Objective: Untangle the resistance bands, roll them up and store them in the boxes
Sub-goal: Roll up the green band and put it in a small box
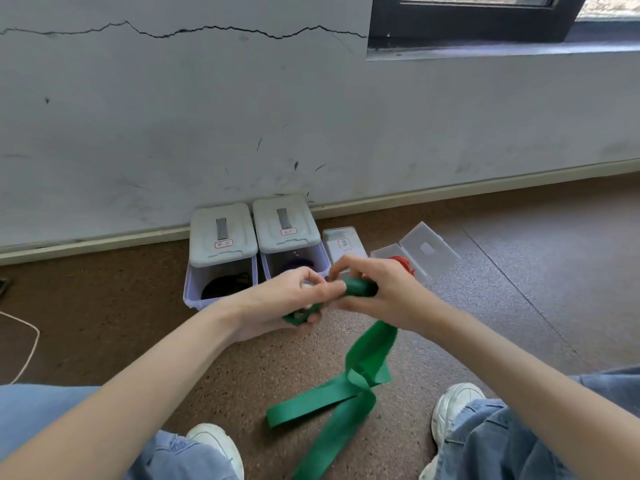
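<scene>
A green resistance band [367,355] is partly rolled between both hands, and its loose tail hangs to the floor and twists between my feet. My left hand [294,299] grips the left end of the green roll, fingers curled round it. My right hand [377,289] pinches the right end of the same roll. Behind the hands stand two lidded clear boxes: the left box [221,251] holds a black band, the right box [289,237] a dark purple one. A small open clear box [415,254] at the right holds something red.
A small closed clear box [343,242] stands between the lidded boxes and the open one. All boxes sit against the grey wall [242,116] on brown speckled floor. My white shoes [457,407] and jeans-clad knees frame the bottom. A thin cord [31,344] lies at left.
</scene>
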